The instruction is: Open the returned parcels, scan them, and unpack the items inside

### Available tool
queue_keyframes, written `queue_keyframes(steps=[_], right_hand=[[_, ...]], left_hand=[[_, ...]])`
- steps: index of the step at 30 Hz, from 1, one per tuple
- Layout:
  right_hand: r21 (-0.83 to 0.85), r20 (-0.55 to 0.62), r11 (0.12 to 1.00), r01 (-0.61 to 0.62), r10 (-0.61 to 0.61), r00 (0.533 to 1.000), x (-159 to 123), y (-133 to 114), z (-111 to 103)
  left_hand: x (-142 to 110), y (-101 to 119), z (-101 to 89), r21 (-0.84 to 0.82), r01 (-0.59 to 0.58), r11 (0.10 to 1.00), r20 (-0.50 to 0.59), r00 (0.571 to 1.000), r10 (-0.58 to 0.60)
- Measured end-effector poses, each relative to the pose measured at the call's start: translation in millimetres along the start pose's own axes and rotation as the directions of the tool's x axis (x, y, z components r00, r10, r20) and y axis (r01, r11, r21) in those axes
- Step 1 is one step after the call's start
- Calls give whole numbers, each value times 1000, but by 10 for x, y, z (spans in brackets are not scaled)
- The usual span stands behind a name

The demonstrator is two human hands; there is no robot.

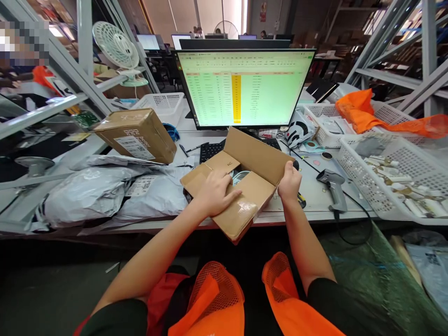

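A cardboard box (259,156) with its top flaps unfolded is tilted at the desk's front edge. My left hand (216,192) lies over its near flaps, thumb and fingers apart, fingertips by the gap between them. Through that gap shows something pale and clear (241,176), too hidden to name. My right hand (290,181) is closed on the box's right side, at the corner of the raised flap. Just behind that hand is a yellow and black tool (301,200), mostly hidden; I cannot tell whether the hand touches it.
Left lie grey plastic mailers (87,186) and a closed carton (136,135). A monitor (245,88) and keyboard (212,151) stand behind the box. Right are a barcode scanner (332,189) with its cable and a white basket (402,182) of small rolls. Metal frames flank the desk.
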State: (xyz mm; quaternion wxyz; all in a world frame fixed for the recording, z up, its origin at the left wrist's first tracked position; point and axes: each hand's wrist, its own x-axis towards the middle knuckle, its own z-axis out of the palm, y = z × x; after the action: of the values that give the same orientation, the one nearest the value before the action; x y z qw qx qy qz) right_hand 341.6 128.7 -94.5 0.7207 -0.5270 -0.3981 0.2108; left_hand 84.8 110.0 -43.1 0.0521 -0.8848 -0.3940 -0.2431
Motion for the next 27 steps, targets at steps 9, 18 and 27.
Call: queue_keyframes(steps=[9, 18, 27], right_hand=[[308, 29, 844, -439, 453, 891, 30, 409, 34], [-66, 302, 891, -449, 447, 842, 18, 129, -502], [-61, 929, 564, 824, -270, 253, -649, -962, 284]], left_hand=[[-852, -146, 138, -165, 132, 977, -887, 413, -206], [-1892, -146, 220, -261, 209, 943, -552, 769, -323], [-386, -400, -936, 295, 254, 921, 382, 852, -358]])
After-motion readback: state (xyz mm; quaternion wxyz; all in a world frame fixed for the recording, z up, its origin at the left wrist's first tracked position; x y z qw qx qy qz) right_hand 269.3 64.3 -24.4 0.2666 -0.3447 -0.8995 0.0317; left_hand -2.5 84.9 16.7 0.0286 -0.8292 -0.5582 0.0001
